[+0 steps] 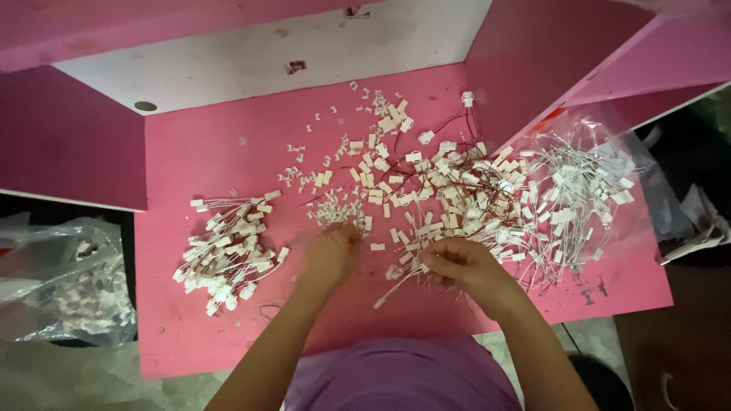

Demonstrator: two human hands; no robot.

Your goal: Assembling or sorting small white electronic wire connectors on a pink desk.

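While both hands work at the near middle of the pink table, the right hand pinches a thin white wire between curled fingertips. Its long axis runs diagonally: one end lies under the fingers, the other, tipped with a small white plug, points toward the near left of the table. The left hand is blurred; its fingers look bunched over a small heap of loose white clips, but what they grip cannot be made out.

Behind the right hand lies a tangle of red and white wires with plugs, strands crossing in every direction, so single pieces are hard to separate. To the right of that tangle, a clear plastic bag holds more white wires and overhangs the table's right edge. To the left of the left hand, a tidy pile of finished white wires lies with plugs mostly pointing left and right.

Pink side walls close the table on both sides, and a white back panel closes the far end. Bare pink surface remains along the near edge and between the left pile and the left hand. Beyond the left edge, a second plastic bag of white parts is partly cut off.
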